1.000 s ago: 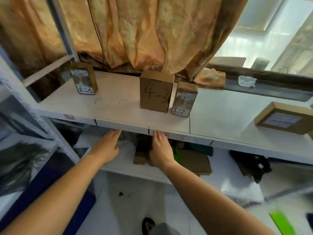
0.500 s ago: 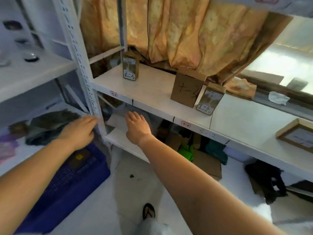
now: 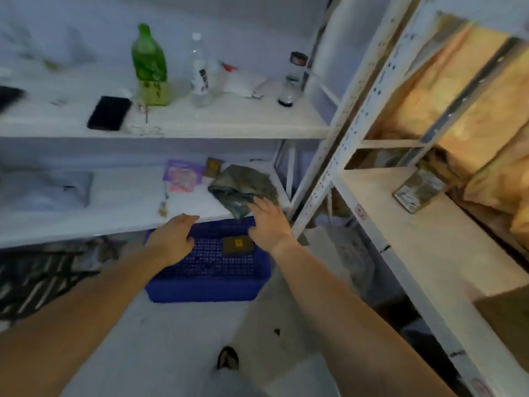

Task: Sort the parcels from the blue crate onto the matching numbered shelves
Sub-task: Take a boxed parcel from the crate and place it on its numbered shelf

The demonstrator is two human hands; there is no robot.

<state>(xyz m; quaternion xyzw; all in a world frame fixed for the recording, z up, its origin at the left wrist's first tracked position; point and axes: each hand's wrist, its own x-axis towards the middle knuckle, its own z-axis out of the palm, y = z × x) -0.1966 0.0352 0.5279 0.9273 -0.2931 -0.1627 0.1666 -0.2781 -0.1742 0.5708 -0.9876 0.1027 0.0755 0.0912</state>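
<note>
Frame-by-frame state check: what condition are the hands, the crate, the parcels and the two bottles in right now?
Blue crate: on the floor, one parcel visible inside.
Crate parcel: lying flat, untouched.
Left hand: open, empty, above the crate.
Right hand: open, empty.
Shelf parcel: standing upright, right rack.
Green bottle: upright.
Clear bottle: upright.

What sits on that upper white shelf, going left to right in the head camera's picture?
Black phone → green bottle → clear bottle → white packet → small jar.

Parcel (image 3: 238, 244) in crate (image 3: 206, 287), under shelf (image 3: 114, 222)
</note>
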